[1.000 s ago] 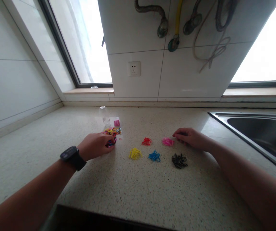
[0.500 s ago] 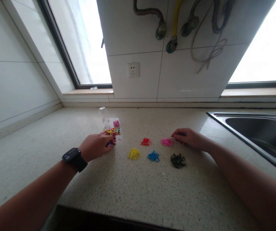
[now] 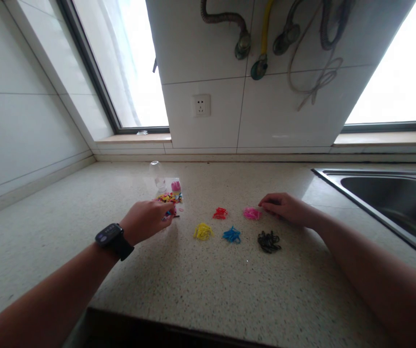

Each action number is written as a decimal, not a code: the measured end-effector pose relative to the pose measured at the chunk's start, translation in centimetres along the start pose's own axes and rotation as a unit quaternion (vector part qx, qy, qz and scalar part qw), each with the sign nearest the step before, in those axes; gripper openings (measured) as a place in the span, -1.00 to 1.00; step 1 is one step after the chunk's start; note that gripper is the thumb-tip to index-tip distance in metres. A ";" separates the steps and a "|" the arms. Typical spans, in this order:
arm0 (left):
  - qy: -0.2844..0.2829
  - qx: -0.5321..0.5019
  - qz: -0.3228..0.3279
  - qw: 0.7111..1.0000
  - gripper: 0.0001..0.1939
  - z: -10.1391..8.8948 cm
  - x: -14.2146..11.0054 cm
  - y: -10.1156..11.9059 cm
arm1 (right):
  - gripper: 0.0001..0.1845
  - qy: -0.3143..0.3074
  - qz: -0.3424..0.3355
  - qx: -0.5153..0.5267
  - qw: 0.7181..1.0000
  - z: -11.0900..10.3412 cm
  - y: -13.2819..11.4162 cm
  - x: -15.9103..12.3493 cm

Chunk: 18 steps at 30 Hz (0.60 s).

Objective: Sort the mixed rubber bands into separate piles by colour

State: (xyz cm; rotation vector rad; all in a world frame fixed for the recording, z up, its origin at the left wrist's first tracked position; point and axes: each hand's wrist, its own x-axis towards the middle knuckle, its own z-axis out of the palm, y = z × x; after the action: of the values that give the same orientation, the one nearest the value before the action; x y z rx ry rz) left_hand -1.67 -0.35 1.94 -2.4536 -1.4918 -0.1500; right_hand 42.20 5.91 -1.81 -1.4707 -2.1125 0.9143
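Observation:
My left hand is at a mixed heap of small coloured rubber bands, thumb and fingers pinched together. A small black rubber band shows at its fingertips. My right hand rests on the counter with fingers curled together, its fingertips beside a pile of pink rubber bands; nothing shows in it. Between the hands lie separate piles of red rubber bands, yellow rubber bands and blue rubber bands. Black rubber bands lie nearer me, below the pink ones.
A clear glass-like container and a small pink object stand behind the mixed heap. On the right, a steel sink is set into the speckled counter. The tiled wall behind carries a power socket and hoses.
My left hand has shifted slightly to the right at the mixed heap, and the black band at its fingertips has moved right with it. My right hand and the sorted piles stay put.

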 end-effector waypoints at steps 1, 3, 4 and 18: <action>-0.001 0.001 0.000 1.000 -0.78 -0.1 0.0 0.0 | -0.54 -0.001 -0.001 0.002 1.000 0.0 0.1 0.0; -0.005 0.006 -0.002 1.000 -0.78 -0.1 0.0 0.1 | -0.54 -0.004 -0.005 0.006 1.000 0.0 0.3 0.1; -0.007 0.008 -0.002 1.000 -0.78 -0.2 0.0 0.1 | -0.53 -0.004 -0.006 0.006 1.000 0.0 0.4 0.1; 0.009 -0.407 -0.058 0.912 -0.72 -0.4 0.6 2.0 | -0.53 -0.004 -0.006 -0.012 1.000 0.0 0.0 0.0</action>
State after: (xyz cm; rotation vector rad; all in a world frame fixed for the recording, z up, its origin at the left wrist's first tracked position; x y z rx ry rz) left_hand 0.38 -0.84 2.09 -2.9254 -1.8227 -0.9978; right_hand 42.19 5.91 -1.74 -1.4664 -2.1442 0.8946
